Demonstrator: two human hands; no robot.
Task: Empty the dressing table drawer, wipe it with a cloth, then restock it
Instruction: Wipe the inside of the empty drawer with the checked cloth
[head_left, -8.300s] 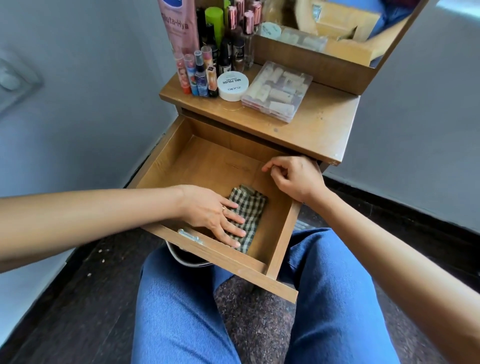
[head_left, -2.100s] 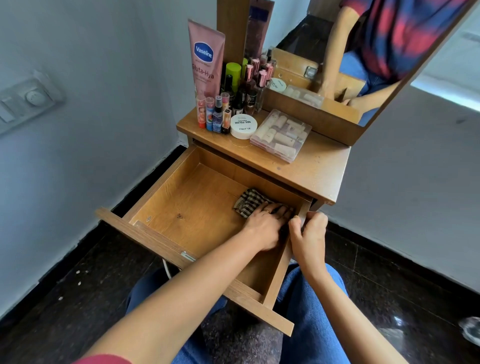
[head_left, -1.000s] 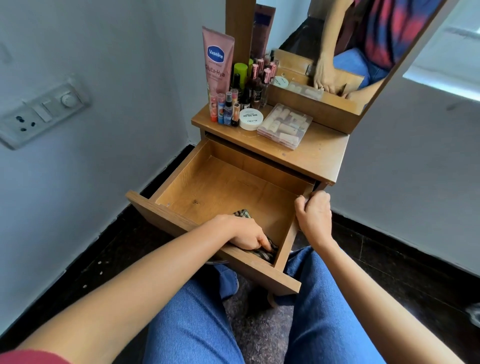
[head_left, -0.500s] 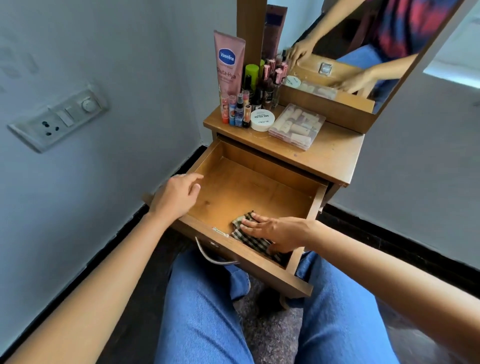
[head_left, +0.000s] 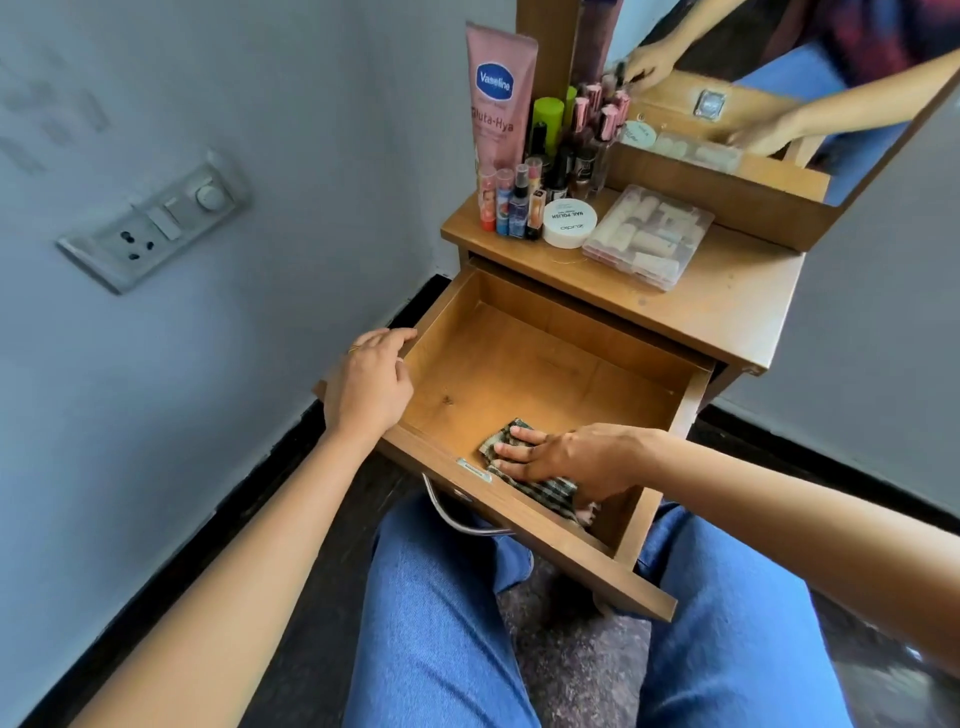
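The wooden drawer (head_left: 545, 374) of the dressing table is pulled out over my lap and holds only a checked cloth (head_left: 545, 488). My right hand (head_left: 566, 460) lies flat on that cloth with straight fingers, pressing it to the drawer floor near the front wall. My left hand (head_left: 371, 382) rests on the drawer's left side wall, fingers over the top edge. On the table top stand a pink Vaseline tube (head_left: 496, 104), several small bottles (head_left: 519, 202), a round white jar (head_left: 569, 223) and a clear plastic box (head_left: 647, 236) of small items.
A mirror (head_left: 779, 78) leans at the back of the table. A switch and socket plate (head_left: 156, 223) sits on the wall to the left. The drawer's metal handle (head_left: 457, 514) hangs above my knees in blue jeans. The floor is dark.
The cloth passed from my left hand to my right. My left hand moved to the drawer's left wall, and my right hand slid the cloth slightly left along the front.
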